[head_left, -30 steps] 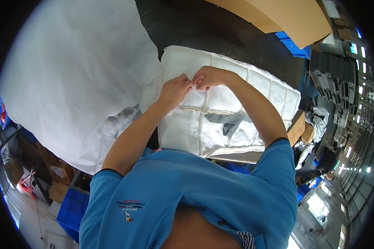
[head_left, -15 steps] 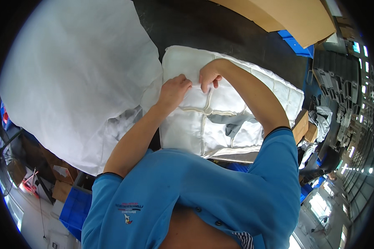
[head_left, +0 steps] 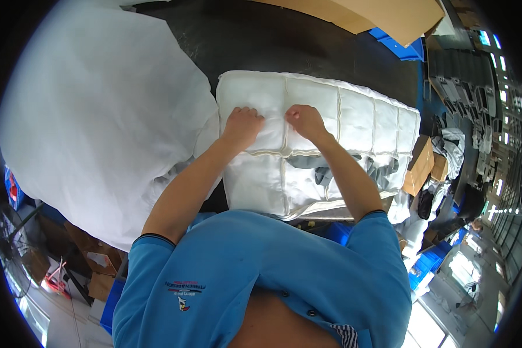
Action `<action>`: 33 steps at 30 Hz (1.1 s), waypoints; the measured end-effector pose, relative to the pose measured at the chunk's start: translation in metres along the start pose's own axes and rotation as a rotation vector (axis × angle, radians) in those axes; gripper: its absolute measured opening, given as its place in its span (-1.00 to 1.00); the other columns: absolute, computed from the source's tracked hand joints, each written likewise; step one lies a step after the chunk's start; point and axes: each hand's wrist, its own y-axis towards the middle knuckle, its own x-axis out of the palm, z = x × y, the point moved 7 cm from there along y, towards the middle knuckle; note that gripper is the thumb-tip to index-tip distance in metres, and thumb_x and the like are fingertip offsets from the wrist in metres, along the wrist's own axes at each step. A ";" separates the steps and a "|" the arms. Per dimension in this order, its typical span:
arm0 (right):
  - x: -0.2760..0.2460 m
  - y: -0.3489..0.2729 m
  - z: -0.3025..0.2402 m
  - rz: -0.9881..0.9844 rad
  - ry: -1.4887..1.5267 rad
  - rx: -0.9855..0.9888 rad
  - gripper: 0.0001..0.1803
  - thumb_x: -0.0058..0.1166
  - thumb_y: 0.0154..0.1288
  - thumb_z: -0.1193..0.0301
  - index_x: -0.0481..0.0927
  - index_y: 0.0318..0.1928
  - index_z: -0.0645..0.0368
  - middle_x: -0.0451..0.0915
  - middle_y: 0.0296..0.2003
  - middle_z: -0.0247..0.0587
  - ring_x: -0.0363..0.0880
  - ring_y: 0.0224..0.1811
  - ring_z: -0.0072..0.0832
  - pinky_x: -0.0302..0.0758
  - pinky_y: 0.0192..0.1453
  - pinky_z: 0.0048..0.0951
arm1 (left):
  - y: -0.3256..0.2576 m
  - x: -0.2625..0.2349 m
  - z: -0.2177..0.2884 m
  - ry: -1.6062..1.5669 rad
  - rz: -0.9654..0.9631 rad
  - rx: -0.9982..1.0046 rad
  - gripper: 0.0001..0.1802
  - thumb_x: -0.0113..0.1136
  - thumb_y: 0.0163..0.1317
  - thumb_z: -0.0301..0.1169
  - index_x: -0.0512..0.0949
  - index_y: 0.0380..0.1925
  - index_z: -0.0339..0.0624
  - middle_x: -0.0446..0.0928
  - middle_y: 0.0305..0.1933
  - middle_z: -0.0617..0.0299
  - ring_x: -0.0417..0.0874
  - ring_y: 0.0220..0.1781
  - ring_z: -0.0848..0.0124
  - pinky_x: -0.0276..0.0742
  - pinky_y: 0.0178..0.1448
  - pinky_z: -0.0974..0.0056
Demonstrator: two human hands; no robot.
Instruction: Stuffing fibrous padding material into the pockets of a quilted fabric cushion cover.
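Observation:
A white padded cloth piece [head_left: 313,95], stitched into a grid of square compartments, lies in front of me. My left hand [head_left: 245,126] rests on its upper left squares, fingers curled in. To the right of it, across a seam, my right hand [head_left: 307,120] is closed with thumb and fingers together. Whatever either hand grips is hidden by its fingers. Grey cloth strips [head_left: 323,176] lie across the lower squares, partly behind my right forearm. Beside my left forearm, a large white sheet [head_left: 104,110] spreads over the left side and meets the padded piece's edge.
The dark tabletop [head_left: 238,40] shows behind the padded piece. A large cardboard piece [head_left: 383,17] and a blue bin [head_left: 397,45] are at the far right. Cardboard boxes [head_left: 417,165] stand beyond the right edge. Another blue bin [head_left: 112,304] sits low on the left.
My right hand has moved right and slightly down, and its forearm has swung lower, uncovering more of the padded piece. My left hand has shifted only slightly. The whole view has turned a little.

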 end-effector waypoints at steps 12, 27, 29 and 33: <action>0.067 -0.063 -0.058 0.365 -0.285 -0.340 -0.23 0.11 0.37 -0.10 0.42 0.35 0.24 0.35 0.39 -0.04 0.18 0.53 -0.12 -0.11 0.60 0.19 | 0.009 -0.001 -0.033 0.248 -0.097 -0.092 -0.95 0.24 0.23 -0.37 0.67 -0.34 0.01 0.53 -0.24 0.29 0.62 -0.11 0.28 0.53 -0.06 0.15; 0.069 -0.117 -0.027 0.562 0.114 -0.160 -0.37 0.20 0.33 0.37 0.38 0.36 0.27 0.28 0.42 0.14 0.18 0.50 0.11 0.19 0.50 0.04 | 0.059 0.014 -0.003 -0.034 -0.626 -0.231 -0.80 0.41 0.08 -0.26 0.67 -0.41 -0.14 0.67 -0.41 0.16 0.68 -0.31 0.17 0.55 -0.10 0.11; 0.076 -0.120 -0.025 0.570 0.153 -0.156 -0.38 0.20 0.32 0.38 0.38 0.35 0.27 0.28 0.41 0.13 0.18 0.50 0.10 0.19 0.50 0.04 | 0.065 0.032 -0.010 -0.143 -0.827 -0.281 -0.80 0.39 0.08 -0.26 0.68 -0.45 -0.16 0.69 -0.43 0.12 0.69 -0.34 0.17 0.56 -0.12 0.11; 0.080 -0.120 -0.026 0.587 0.221 -0.172 -0.37 0.21 0.28 0.41 0.39 0.34 0.27 0.30 0.41 0.11 0.21 0.49 0.09 0.22 0.49 0.02 | 0.055 0.069 -0.023 -0.645 -0.770 -0.396 -0.72 0.35 0.13 -0.32 0.67 -0.20 -0.23 0.73 -0.22 0.05 0.73 -0.19 0.15 0.60 -0.08 0.11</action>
